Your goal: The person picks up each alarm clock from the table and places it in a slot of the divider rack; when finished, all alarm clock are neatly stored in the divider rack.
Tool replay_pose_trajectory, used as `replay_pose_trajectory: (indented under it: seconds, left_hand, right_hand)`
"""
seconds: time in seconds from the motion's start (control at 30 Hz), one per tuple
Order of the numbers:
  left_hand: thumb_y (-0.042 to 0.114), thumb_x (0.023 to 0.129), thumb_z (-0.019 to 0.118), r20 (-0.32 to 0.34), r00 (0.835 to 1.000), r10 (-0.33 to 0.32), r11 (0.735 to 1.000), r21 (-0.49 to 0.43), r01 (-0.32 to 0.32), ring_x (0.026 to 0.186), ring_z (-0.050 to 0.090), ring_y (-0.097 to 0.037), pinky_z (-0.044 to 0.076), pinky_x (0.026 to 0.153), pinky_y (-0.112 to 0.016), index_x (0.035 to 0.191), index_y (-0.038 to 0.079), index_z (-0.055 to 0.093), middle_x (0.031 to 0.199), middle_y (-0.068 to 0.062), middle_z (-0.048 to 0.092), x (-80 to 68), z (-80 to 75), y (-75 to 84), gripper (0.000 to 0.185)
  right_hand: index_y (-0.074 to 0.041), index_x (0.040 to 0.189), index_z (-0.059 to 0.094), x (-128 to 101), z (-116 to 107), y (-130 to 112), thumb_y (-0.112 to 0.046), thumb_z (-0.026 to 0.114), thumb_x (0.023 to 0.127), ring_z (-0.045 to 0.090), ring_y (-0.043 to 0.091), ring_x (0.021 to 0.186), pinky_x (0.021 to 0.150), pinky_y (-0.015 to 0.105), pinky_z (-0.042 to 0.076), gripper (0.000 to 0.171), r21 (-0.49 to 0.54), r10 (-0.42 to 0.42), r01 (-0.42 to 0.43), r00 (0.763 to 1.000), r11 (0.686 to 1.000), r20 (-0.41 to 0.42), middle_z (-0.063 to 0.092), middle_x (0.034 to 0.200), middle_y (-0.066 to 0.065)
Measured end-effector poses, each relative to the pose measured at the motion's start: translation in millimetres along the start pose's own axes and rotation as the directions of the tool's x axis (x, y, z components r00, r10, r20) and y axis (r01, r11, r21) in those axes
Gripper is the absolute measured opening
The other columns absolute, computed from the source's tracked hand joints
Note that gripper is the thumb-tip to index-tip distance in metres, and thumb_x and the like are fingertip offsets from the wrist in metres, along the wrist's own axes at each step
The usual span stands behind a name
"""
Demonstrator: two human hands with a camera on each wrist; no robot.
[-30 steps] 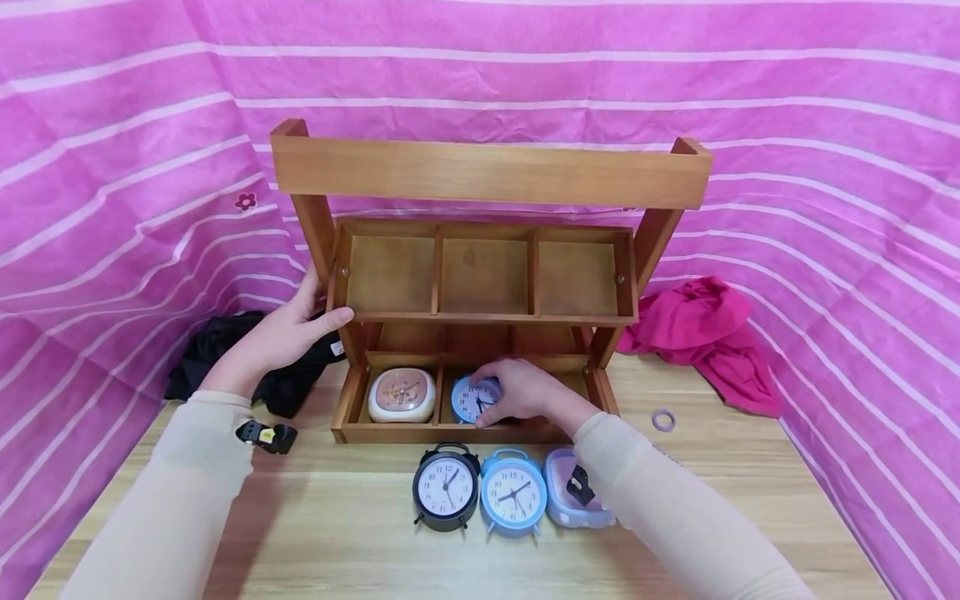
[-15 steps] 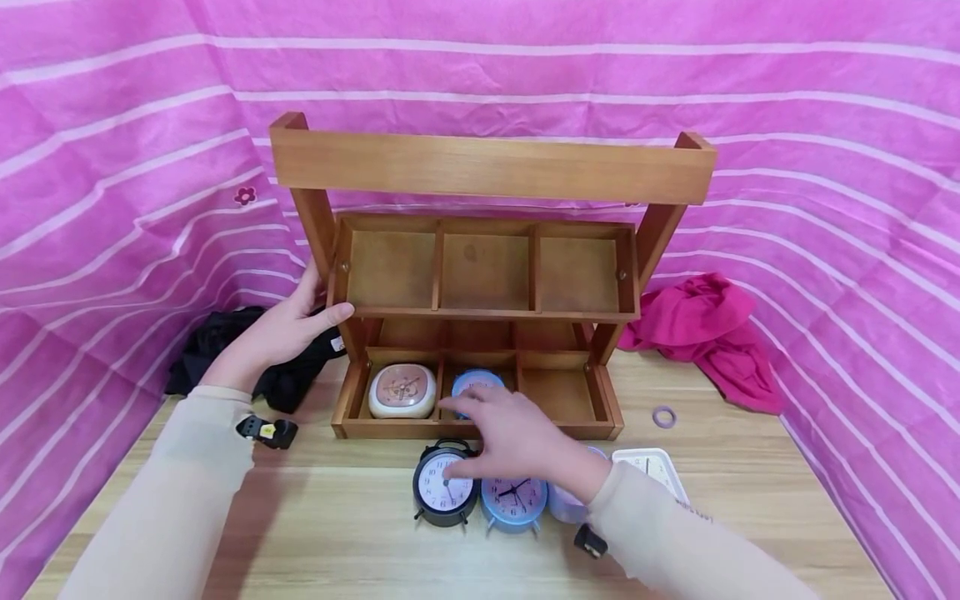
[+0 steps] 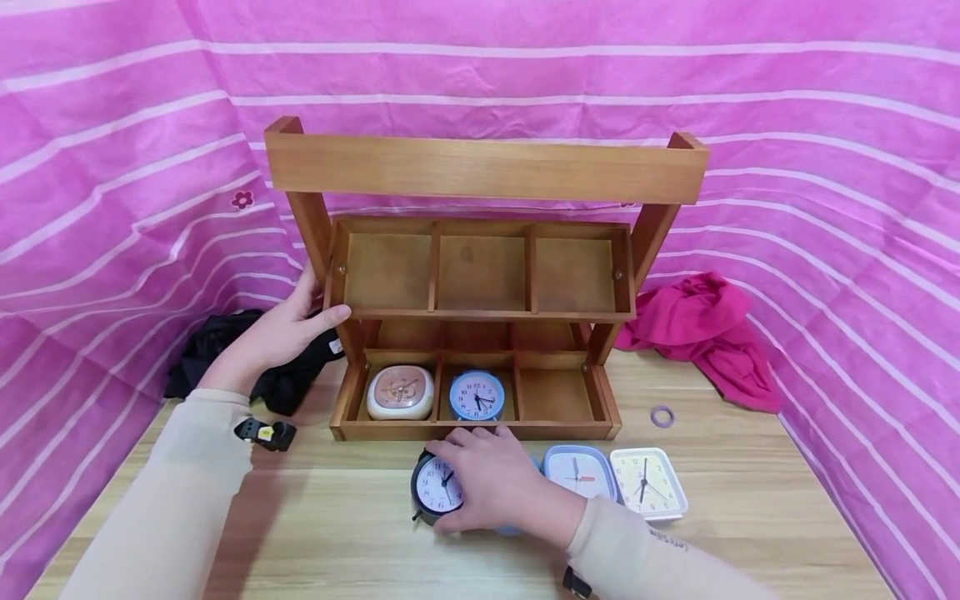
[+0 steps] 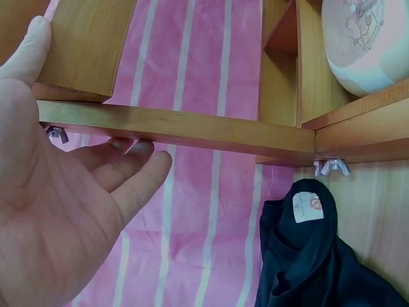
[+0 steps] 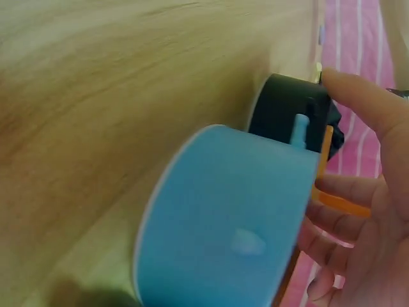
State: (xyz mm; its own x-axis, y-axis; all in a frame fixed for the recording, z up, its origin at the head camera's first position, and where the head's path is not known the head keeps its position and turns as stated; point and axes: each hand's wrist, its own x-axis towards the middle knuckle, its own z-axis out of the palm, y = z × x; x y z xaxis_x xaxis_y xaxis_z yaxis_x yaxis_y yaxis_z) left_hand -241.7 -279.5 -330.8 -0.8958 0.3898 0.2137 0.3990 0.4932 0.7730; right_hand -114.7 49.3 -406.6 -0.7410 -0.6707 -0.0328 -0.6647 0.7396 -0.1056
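Observation:
My left hand [image 3: 288,333] rests against the left post of the wooden rack [image 3: 480,171], thumb on the shelf's front edge. In the left wrist view its fingers [image 4: 128,166] lie straight under the wooden rail [image 4: 192,128]. My right hand [image 3: 491,483] lies on the table in front of the rack and grips the black round alarm clock [image 3: 433,487] from the right. It covers most of the blue round clock [image 5: 223,217] beside it. The lower tray holds a cream clock [image 3: 401,392] on the left and a small blue clock [image 3: 477,396] in the middle.
A lilac square clock [image 3: 577,471] and a white square clock [image 3: 647,483] lie right of my hand. A black cloth [image 3: 217,342] lies to the left and a magenta cloth [image 3: 705,333] to the right. A purple ring [image 3: 662,416] lies on the table [image 3: 337,533].
My right hand let go of the small blue clock in the tray's middle compartment, drew back toward me and came down on the black clock. The left hand stayed put.

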Motion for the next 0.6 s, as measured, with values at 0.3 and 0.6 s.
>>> replay_pose_trajectory:
  seconds: [0.3, 0.6]
  left_hand:
    - [0.021, 0.106, 0.062, -0.001, 1.000, -0.014, 1.000, 0.017, 0.014, 0.147, 0.033, -0.052, 0.025, 0.117, -0.072, 0.164, 0.043, -0.015, 0.167, -0.027, 0.023, -1.5, -0.8, 3.1, 0.099]
    - [0.022, 0.106, 0.062, 0.002, 1.000, -0.019, 1.000, 0.003, 0.019, 0.149, 0.030, -0.052, 0.024, 0.117, -0.073, 0.163, 0.045, -0.016, 0.168, -0.026, 0.020, -0.9, -0.5, 3.8, 0.099]
  right_hand:
    - [-0.031, 0.145, 0.060, -0.4, 8.5, 2.8, -0.070, 0.086, 0.069, 0.064, 0.008, 0.111, 0.086, 0.040, 0.048, 0.089, 0.051, 0.005, -0.003, 1.000, 0.999, -0.023, 0.066, 0.128, -0.010]
    - [-0.033, 0.145, 0.060, -0.1, 11.2, 4.4, -0.067, 0.087, 0.068, 0.064, 0.007, 0.109, 0.085, 0.038, 0.048, 0.088, 0.074, 0.016, -0.015, 1.000, 0.997, -0.019, 0.066, 0.125, -0.010]
